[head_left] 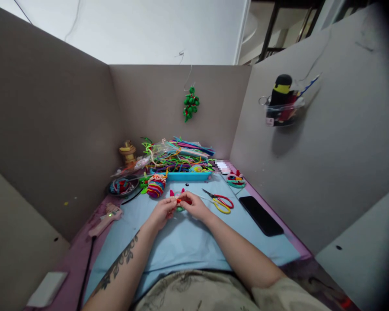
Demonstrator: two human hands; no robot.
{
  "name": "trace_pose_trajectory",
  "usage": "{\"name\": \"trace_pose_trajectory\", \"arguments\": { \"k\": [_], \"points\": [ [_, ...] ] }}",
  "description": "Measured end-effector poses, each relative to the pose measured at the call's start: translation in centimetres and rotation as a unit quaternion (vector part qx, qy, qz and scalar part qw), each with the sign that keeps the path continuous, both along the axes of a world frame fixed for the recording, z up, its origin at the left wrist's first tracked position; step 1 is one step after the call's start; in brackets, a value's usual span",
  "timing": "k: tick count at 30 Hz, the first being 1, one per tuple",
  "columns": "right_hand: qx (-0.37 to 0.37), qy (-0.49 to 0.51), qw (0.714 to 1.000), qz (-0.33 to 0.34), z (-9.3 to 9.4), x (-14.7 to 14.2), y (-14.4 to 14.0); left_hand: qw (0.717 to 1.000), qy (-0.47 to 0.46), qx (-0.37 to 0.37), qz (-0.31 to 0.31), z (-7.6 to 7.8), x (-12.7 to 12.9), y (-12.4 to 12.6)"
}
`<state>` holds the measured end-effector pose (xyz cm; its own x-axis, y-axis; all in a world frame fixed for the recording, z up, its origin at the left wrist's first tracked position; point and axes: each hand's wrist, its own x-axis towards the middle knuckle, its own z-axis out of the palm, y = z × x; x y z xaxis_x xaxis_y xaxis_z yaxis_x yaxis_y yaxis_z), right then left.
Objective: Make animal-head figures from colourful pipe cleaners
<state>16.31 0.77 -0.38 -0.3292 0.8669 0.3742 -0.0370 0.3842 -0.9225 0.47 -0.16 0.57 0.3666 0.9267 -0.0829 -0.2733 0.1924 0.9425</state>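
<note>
**Small craft piece pinched between both hands at a walled desk**

Grey partition panels box in three sides of the desk, and a pale blue mat covers the worktop where the hands meet, giving a plain backing against which small bright parts show up. Both hands sit together near the middle of the mat. The left hand is curled around a small pink, red and green craft piece, steadying it from the side, while the right hand pinches its orange-red part between thumb and fingertips; how the piece is built is too small to tell.

Supplies lie within reach yet off the work area. A blue tray piled with pipe cleaners stands at the back edge, a striped woven ball just before it. Scissors with red and yellow handles lie just right of the hands, blades pointing away. A dark phone rests further right, a pink glue gun off to the left, clear of the forearms. A green beaded ornament hangs on the back panel.
</note>
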Motion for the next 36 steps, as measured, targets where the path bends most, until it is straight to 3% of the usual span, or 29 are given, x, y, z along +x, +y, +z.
{"name": "trace_pose_trajectory", "arguments": {
  "k": [7, 13, 15, 18, 21, 24, 26, 29, 32, 36],
  "points": [
    [0.078, -0.059, 0.989, -0.107, 0.8, -0.3, -0.7, 0.999, 0.026, 0.027, 0.010, 0.1, 0.1, -0.2],
    [0.025, -0.033, 0.993, -0.112, 0.5, -0.4, -0.4, 0.989, 0.071, 0.111, 0.065, 0.0, 0.7, -0.2],
    [-0.014, 0.004, 0.995, -0.101, 0.3, -0.5, -0.3, 0.968, 0.123, 0.185, 0.116, -0.1, 0.8, -0.1],
    [-0.053, 0.052, 0.993, -0.088, 0.2, -0.8, -0.2, 0.904, 0.237, 0.302, 0.187, -0.3, 0.8, -0.3],
    [-0.059, 0.071, 0.992, -0.081, 0.1, -0.9, -0.1, 0.848, 0.306, 0.377, 0.212, -0.3, 0.7, -0.6],
    [-0.072, 0.080, 0.992, -0.061, -0.1, -0.9, 0.0, 0.833, 0.318, 0.397, 0.217, -0.3, 0.6, -0.7],
    [-0.077, 0.076, 0.992, -0.060, -0.1, -0.9, 0.0, 0.845, 0.303, 0.379, 0.223, -0.3, 0.7, -0.6],
    [-0.068, 0.062, 0.992, -0.083, -0.2, -0.7, 0.1, 0.904, 0.231, 0.295, 0.205, -0.3, 0.8, -0.3],
    [-0.065, 0.063, 0.992, -0.085, 0.0, -0.5, 0.2, 0.972, 0.121, 0.163, 0.121, -0.2, 1.0, -0.3],
    [-0.083, 0.089, 0.992, -0.042, 0.3, -0.2, 0.1, 0.999, -0.003, 0.029, 0.015, 0.2, 1.0, -0.6]
  ]
}}
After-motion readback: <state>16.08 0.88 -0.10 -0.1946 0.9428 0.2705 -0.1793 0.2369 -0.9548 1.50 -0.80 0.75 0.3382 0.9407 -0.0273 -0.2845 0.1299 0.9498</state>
